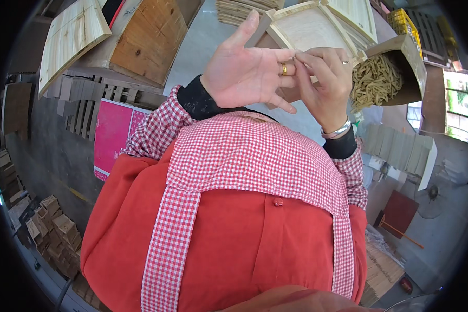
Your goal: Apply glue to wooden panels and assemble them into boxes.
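Observation:
My left hand (247,75) is held palm up over the work table, fingers spread, with a gold ring on one finger. Close beside it, my right hand (327,78) has its thumb and fingertips pinched together at the tip of the left index finger. Whatever lies in that pinch, if anything, is too small to make out. Just beyond the hands is a pale wooden frame (276,35) around a flat panel. To the right of my right hand, a tilted box (418,78) is full of small wooden strips (377,80).
At the left stand a large brown wooden box (153,39), a pale board (73,44) and a pink carton (114,135). Stacked wooden pieces (52,229) sit far left. A row of grey boards (400,148) and a dark red panel (400,213) are on the right.

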Motion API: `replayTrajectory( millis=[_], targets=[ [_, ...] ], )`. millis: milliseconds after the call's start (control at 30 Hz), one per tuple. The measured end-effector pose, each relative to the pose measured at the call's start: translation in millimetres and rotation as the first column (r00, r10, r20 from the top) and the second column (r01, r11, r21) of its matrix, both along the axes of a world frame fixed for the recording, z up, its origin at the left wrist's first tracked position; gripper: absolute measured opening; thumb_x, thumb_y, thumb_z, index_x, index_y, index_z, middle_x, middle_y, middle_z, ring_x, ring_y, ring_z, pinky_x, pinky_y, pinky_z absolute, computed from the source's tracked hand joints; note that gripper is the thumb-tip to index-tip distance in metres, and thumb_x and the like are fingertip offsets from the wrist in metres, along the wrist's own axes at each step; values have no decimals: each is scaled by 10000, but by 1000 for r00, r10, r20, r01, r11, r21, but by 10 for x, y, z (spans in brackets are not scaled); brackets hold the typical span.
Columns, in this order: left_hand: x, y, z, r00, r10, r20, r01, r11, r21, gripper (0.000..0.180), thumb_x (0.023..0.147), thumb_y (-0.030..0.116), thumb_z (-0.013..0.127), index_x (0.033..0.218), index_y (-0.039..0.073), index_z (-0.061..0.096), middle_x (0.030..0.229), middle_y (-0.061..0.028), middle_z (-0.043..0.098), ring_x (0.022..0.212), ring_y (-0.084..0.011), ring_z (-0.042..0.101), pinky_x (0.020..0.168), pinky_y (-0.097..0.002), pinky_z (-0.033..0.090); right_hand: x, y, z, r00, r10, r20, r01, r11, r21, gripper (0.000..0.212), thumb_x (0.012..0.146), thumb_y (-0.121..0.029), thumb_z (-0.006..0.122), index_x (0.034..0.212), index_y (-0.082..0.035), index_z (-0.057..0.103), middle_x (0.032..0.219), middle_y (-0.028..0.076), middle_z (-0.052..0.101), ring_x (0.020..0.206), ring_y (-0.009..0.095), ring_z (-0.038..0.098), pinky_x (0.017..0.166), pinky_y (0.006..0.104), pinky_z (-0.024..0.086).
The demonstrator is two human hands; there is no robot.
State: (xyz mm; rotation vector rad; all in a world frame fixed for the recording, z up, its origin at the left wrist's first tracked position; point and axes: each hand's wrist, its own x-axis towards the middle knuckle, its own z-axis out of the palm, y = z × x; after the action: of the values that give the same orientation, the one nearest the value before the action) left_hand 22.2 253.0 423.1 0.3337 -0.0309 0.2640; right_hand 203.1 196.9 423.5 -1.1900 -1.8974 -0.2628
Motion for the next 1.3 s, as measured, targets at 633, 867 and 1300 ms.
replayTrajectory(
  millis=[633,867,1300],
  targets=[
    [-78,4,-78,998,42,-43,-45,997,-65,1040,821,810,280,1422,-39,274,1377,-158,397,1315,-283,356,1064,-621,196,-78,60,58,993,85,79,-83,996,-32,186,672,-30,682,850,-79,662,824,30,602,760,219,551,684,354,378],
    [-118,-75,-227,996,30,-88,-41,990,-132,1015,841,778,317,1428,-47,250,1358,-139,430,1275,-255,411,1037,-601,291,-159,40,-120,978,93,186,-78,993,-87,157,649,-42,689,785,-74,617,788,33,569,748,221,537,690,355,377],
    [-301,-68,-547,940,297,-168,-298,954,22,848,913,644,399,1413,-35,321,1386,-133,442,1237,-231,462,1031,-458,354,-138,121,-331,982,-102,-160,54,959,-280,97,737,-31,658,771,-33,567,769,95,568,713,289,527,713,397,404]
  ],
)
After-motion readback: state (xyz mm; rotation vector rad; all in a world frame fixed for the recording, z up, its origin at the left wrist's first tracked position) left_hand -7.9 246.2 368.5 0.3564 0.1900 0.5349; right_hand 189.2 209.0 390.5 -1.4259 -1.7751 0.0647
